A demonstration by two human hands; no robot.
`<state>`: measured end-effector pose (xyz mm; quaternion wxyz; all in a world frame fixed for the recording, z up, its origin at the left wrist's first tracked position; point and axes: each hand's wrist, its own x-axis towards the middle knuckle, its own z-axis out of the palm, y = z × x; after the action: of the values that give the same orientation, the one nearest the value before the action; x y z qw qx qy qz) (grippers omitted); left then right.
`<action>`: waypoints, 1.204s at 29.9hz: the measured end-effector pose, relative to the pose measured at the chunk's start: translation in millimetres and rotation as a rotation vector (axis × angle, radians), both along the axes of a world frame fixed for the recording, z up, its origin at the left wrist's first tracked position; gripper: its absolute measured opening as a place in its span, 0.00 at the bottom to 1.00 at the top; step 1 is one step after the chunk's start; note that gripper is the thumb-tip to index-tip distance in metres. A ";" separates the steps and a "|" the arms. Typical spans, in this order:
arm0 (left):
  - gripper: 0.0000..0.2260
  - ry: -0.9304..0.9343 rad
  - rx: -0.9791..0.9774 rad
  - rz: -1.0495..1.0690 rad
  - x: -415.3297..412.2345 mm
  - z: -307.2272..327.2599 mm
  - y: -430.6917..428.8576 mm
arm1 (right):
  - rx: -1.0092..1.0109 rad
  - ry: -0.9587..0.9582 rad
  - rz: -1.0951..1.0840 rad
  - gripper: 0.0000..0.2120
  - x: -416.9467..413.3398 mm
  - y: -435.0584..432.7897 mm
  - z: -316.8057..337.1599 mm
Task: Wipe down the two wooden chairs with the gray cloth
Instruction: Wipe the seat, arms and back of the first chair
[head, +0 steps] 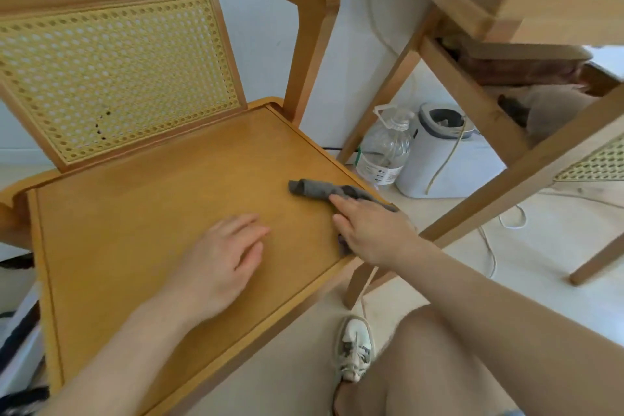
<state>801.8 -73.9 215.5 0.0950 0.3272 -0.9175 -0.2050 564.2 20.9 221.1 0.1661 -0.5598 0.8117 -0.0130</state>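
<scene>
A wooden chair (141,199) with a cane back fills the left of the view, its flat seat facing me. The gray cloth (312,188) lies bunched along the seat's right edge. My right hand (369,230) presses on the cloth with straight fingers, and part of the cloth is hidden under the palm. My left hand (221,257) rests flat on the middle of the seat, fingers spread, holding nothing. The cane back of a second chair (594,162) shows at the right edge, behind a table leg.
A wooden table (489,7) stands at the upper right, its legs slanting down beside the chair. Under it sit a clear plastic bottle (385,149), a white appliance (445,152) and loose cables (486,240). My knee and white sneaker (354,348) are at the bottom right.
</scene>
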 end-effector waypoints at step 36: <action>0.26 -0.249 0.082 0.148 18.4 -10.8 46.4 | 0.080 -0.284 0.404 0.36 99.5 16.8 0.5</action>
<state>820.2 -27.5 204.8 -0.0180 0.4204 -0.8865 -0.1925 663.7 37.7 221.6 0.2999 -0.6960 0.6518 -0.0260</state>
